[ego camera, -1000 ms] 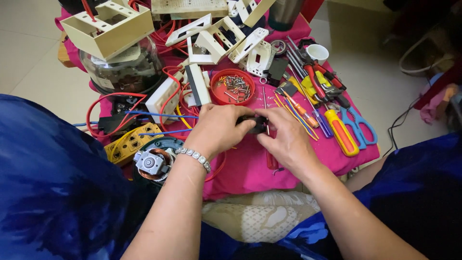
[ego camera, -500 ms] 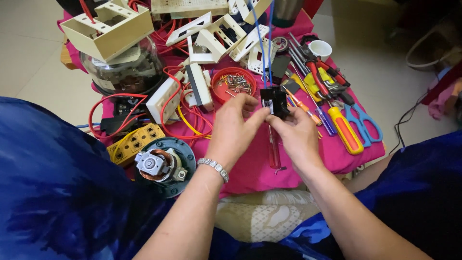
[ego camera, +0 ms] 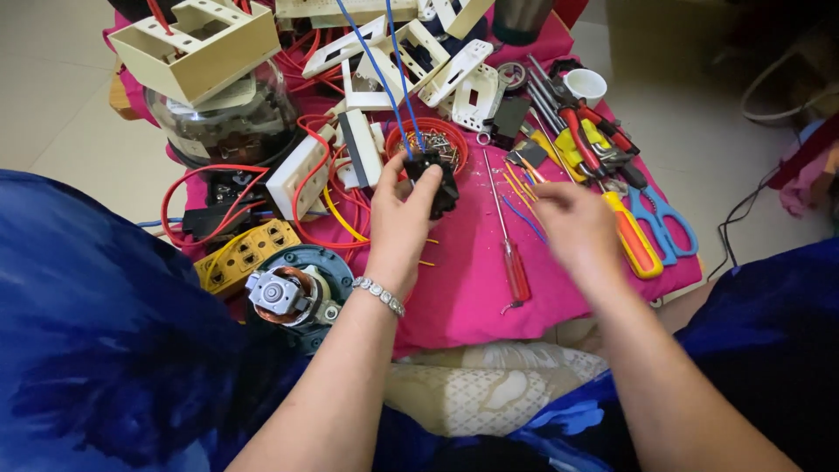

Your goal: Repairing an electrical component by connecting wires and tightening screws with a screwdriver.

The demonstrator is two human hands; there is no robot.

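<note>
My left hand (ego camera: 398, 218) grips a small black electrical part (ego camera: 434, 177) with two blue wires (ego camera: 384, 74) running up from it, lifted above the pink cloth (ego camera: 454, 280). My right hand (ego camera: 572, 225) hovers to the right, fingers loosely spread and blurred, holding nothing I can see. It is close to thin yellow and blue wire pieces (ego camera: 517, 194) and a yellow-handled screwdriver (ego camera: 631, 238). A red-handled screwdriver (ego camera: 514, 262) lies on the cloth between my hands.
A red bowl of small screws (ego camera: 446, 144) sits behind the black part. White switch plates (ego camera: 454, 70), a cream box (ego camera: 197, 44), a motor (ego camera: 288, 293), a yellow socket block (ego camera: 236, 258), red wires (ego camera: 197, 183), pliers (ego camera: 590, 131) and blue scissors (ego camera: 669, 229) crowd the table.
Both hands held the black part low on the cloth, then lifted it. Now my right hand has let go and moved right, and my left hand alone holds the part.
</note>
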